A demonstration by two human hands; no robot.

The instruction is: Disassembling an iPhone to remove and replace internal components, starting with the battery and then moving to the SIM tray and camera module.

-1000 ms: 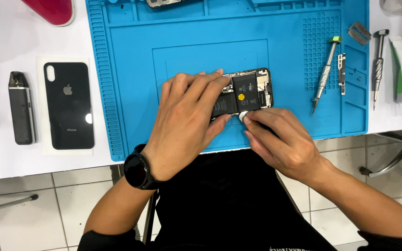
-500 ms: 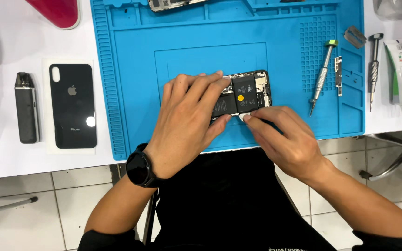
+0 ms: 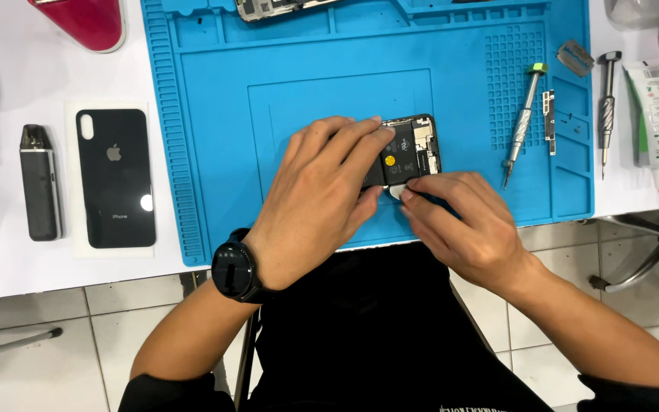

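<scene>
**Two hands working on an opened smartphone at the front of a blue repair mat**

The opened smartphone (image 3: 409, 149) is lying flat on the blue silicone repair mat (image 3: 215, 137), near the mat's front edge, with its battery and internal parts facing up. The left hand (image 3: 318, 194) is lying over the phone's left part, its fingers held close together and pressing down on the phone. The right hand (image 3: 463, 225) is coming in from the phone's near side, its thumb and forefinger pinching a small white pick (image 3: 398, 191) that is touching the phone's lower edge. A black wristwatch (image 3: 233, 271) is sitting on the left wrist.

To the right on the mat, a screwdriver with a green cap (image 3: 522, 122) is lying just beside a small metal bracket (image 3: 549, 120). Left of the mat, on the white table (image 3: 9, 259), a black phone back cover (image 3: 114, 177) is resting near a small dark grey device (image 3: 40, 181).
</scene>
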